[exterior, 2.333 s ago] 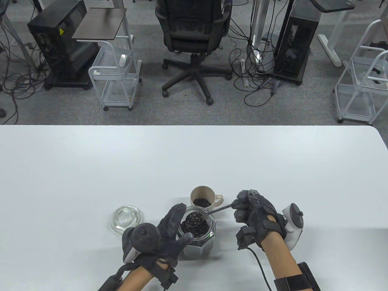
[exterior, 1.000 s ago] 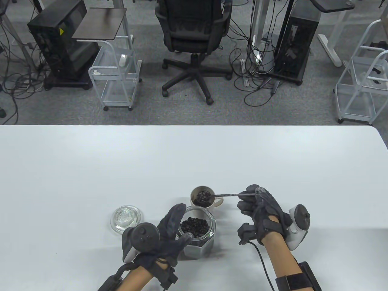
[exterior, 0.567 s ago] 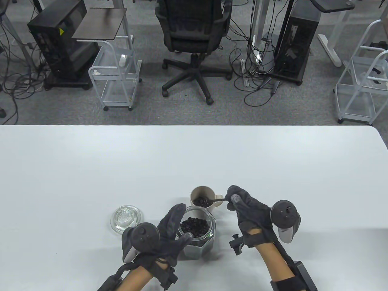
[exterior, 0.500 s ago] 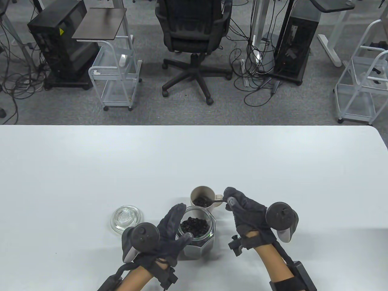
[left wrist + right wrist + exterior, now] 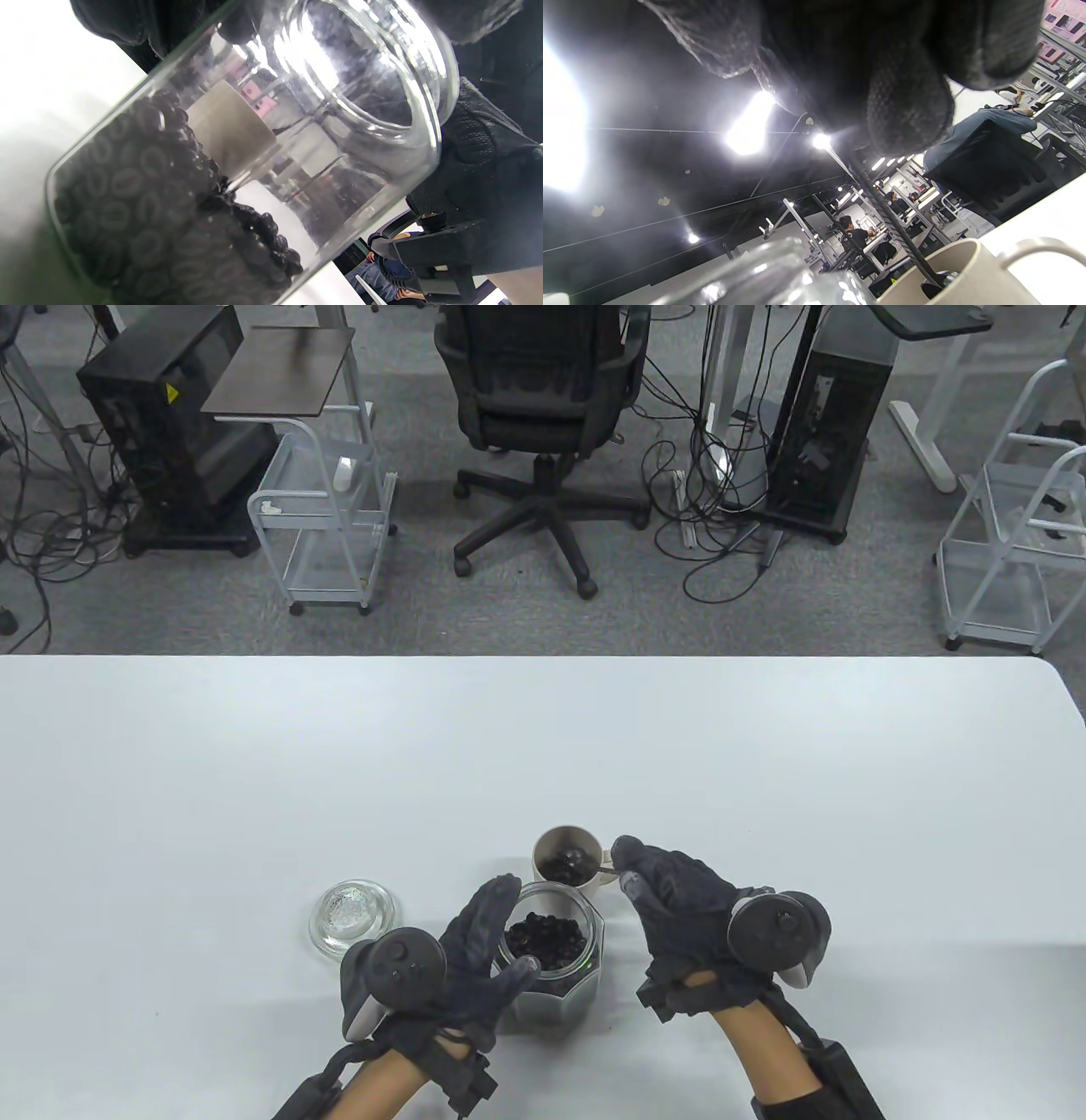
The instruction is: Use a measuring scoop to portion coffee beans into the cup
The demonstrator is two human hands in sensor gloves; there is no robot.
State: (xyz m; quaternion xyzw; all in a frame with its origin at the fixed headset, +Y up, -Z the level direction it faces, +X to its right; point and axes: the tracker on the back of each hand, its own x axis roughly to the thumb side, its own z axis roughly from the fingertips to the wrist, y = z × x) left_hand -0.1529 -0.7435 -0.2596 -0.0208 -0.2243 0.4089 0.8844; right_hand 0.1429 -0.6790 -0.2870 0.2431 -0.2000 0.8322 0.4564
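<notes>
A beige cup (image 5: 547, 848) with coffee beans inside stands near the table's front, just behind a glass jar (image 5: 594, 937) of beans. My right hand (image 5: 632, 875) pinches the handle of a metal measuring scoop (image 5: 579, 861), whose bowl is turned over inside the cup. In the right wrist view the scoop handle (image 5: 891, 220) runs down from my fingers (image 5: 903, 106) into the cup (image 5: 967, 275). My left hand (image 5: 492, 942) grips the jar from its left side. Through the left wrist view the jar (image 5: 212, 169) fills the frame, beans heaped low in it.
A round glass lid (image 5: 352, 914) lies on the white table (image 5: 339, 746) to the left of the jar. Beyond the table's far edge are an office chair (image 5: 543, 398), wire carts and computer towers on the floor.
My right hand carried the loaded scoop from the jar over to the cup, then rolled palm-down, tipping the beans into the cup. The left hand stayed on the jar.
</notes>
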